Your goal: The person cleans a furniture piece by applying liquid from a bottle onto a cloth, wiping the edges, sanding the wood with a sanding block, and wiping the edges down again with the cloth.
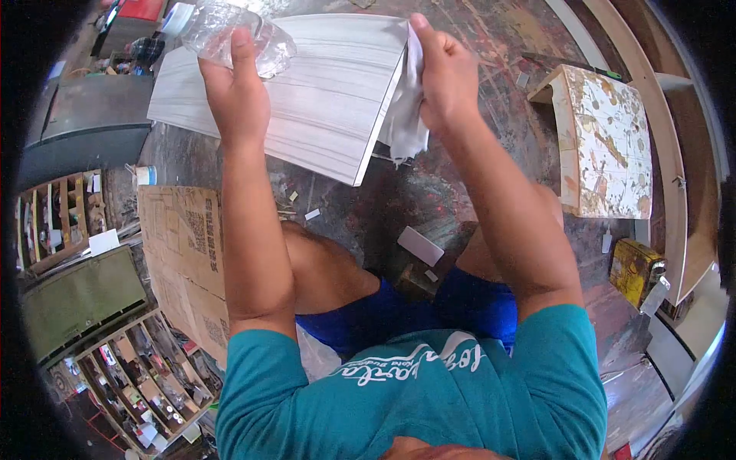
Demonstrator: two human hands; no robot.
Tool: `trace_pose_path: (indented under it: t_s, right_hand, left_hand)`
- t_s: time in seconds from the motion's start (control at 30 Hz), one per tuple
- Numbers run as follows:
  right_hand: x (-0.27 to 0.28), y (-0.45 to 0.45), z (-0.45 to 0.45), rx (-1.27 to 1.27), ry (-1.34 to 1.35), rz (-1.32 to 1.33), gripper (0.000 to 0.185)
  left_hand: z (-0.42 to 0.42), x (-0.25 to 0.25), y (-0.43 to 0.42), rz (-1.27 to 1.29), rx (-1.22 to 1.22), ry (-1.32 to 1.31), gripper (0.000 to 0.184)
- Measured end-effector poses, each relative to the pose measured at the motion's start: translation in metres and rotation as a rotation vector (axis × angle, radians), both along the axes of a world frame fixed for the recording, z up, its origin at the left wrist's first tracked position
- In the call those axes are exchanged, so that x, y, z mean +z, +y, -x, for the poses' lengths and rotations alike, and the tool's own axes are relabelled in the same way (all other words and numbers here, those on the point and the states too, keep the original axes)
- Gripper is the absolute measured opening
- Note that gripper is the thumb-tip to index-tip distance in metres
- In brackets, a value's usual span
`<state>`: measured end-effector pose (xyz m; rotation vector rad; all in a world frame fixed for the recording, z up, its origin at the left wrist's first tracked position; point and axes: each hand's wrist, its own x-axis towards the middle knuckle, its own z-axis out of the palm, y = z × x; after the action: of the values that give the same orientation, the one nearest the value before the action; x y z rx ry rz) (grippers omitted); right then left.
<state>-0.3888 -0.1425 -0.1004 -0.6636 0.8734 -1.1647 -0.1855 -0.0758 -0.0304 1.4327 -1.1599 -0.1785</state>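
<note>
A clear plastic bottle [264, 46], tipped on its side with its neck toward the upper left, is gripped in my left hand [239, 100]. Below it lies a pale wood-grain panel [330, 92], set at a slant in front of my knees. My right hand [451, 80] is closed on a white cloth [405, 119] at the panel's right end. The cloth hangs down along that edge, and my thumb points up near the far corner. The panel's underside and what supports it are mostly hidden.
A paint-stained white stool-like box [606, 142] stands at the right, with a yellow tin [636, 267] nearer. To the left are a cardboard sheet [180, 261] and compartmented wooden trays [146, 376] of small parts. A small white offcut [420, 245] lies between my legs.
</note>
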Motion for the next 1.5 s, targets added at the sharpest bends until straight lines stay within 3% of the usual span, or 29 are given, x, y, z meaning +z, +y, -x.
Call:
trace_pose_path:
  t_s: [0.07, 0.2, 0.27, 0.33, 0.37, 0.47, 0.6, 0.67, 0.73, 0.8, 0.87, 0.93, 1.0, 1.03, 1.13, 1.17, 1.27, 1.37, 1.47, 1.5]
  right_hand:
    - [0.001, -0.004, -0.002, 0.01, -0.012, 0.014, 0.049]
    - [-0.009, 0.052, 0.002, 0.052, 0.254, 0.096, 0.047]
    - [-0.019, 0.088, 0.002, 0.16, 0.195, 0.082, 0.046]
    - [-0.021, 0.111, -0.006, 0.116, -0.102, 0.084, 0.046]
    - [-0.023, 0.112, -0.007, 0.114, -0.113, 0.065, 0.048]
    - [-0.01, 0.081, 0.006, 0.137, 0.201, 0.157, 0.047]
    - [-0.012, 0.083, -0.002, 0.069, 0.096, 0.084, 0.047]
    - [-0.029, 0.119, -0.004, 0.118, 0.135, 0.182, 0.045]
    - [-0.028, 0.141, -0.006, 0.174, -0.137, 0.103, 0.044]
    - [-0.029, 0.123, 0.001, 0.161, 0.024, 0.216, 0.044]
    - [-0.019, 0.092, 0.001, 0.09, 0.175, 0.134, 0.045]
    - [-0.021, 0.087, -0.001, 0.118, -0.024, 0.102, 0.044]
    - [-0.021, 0.113, -0.001, 0.156, 0.067, 0.089, 0.043]
    - [-0.021, 0.128, -0.004, 0.138, -0.088, 0.137, 0.042]
    - [-0.018, 0.126, 0.0, 0.149, -0.105, 0.153, 0.041]
    - [-0.016, 0.114, 0.007, 0.207, 0.088, 0.181, 0.039]
    - [-0.011, 0.104, 0.004, 0.204, -0.13, 0.135, 0.041]
    - [-0.019, 0.134, -0.001, 0.224, -0.136, 0.066, 0.047]
    - [-0.028, 0.121, -0.002, 0.128, 0.016, 0.281, 0.047]
    - [-0.019, 0.113, 0.001, 0.169, 0.014, 0.219, 0.045]
  left_hand:
    - [0.003, 0.001, 0.002, 0.006, 0.019, -0.035, 0.056]
    - [0.005, 0.002, 0.0, 0.038, 0.004, -0.039, 0.055]
    - [0.006, 0.004, 0.001, -0.012, 0.021, -0.066, 0.06]
    - [0.006, 0.004, 0.003, -0.044, 0.053, -0.076, 0.062]
    - [0.003, 0.003, 0.003, -0.053, 0.073, -0.073, 0.061]
    - [-0.002, 0.0, 0.001, -0.048, 0.036, -0.074, 0.059]
    - [-0.005, -0.003, -0.001, 0.003, -0.017, -0.036, 0.056]
    - [-0.005, -0.003, -0.002, 0.012, -0.022, -0.01, 0.056]
    - [-0.005, -0.004, -0.001, 0.014, -0.022, -0.006, 0.057]
    - [-0.004, -0.004, 0.0, 0.01, -0.02, -0.026, 0.058]
    - [-0.015, -0.013, -0.008, 0.074, -0.058, -0.032, 0.053]
    - [-0.017, -0.013, -0.011, 0.095, -0.077, -0.031, 0.05]
    - [-0.017, -0.011, -0.008, 0.062, -0.075, -0.022, 0.048]
    - [-0.015, -0.011, -0.008, 0.071, -0.087, 0.0, 0.049]
    - [-0.012, -0.009, -0.008, 0.072, -0.098, 0.0, 0.05]
    - [-0.011, -0.009, -0.007, 0.064, -0.081, -0.044, 0.05]
    - [-0.014, -0.011, -0.008, 0.05, -0.031, -0.104, 0.05]
    - [-0.016, -0.012, -0.005, 0.041, -0.007, -0.117, 0.049]
    - [-0.014, -0.011, -0.007, 0.048, -0.024, -0.12, 0.048]
    - [-0.014, -0.011, -0.007, 0.053, -0.032, -0.118, 0.048]
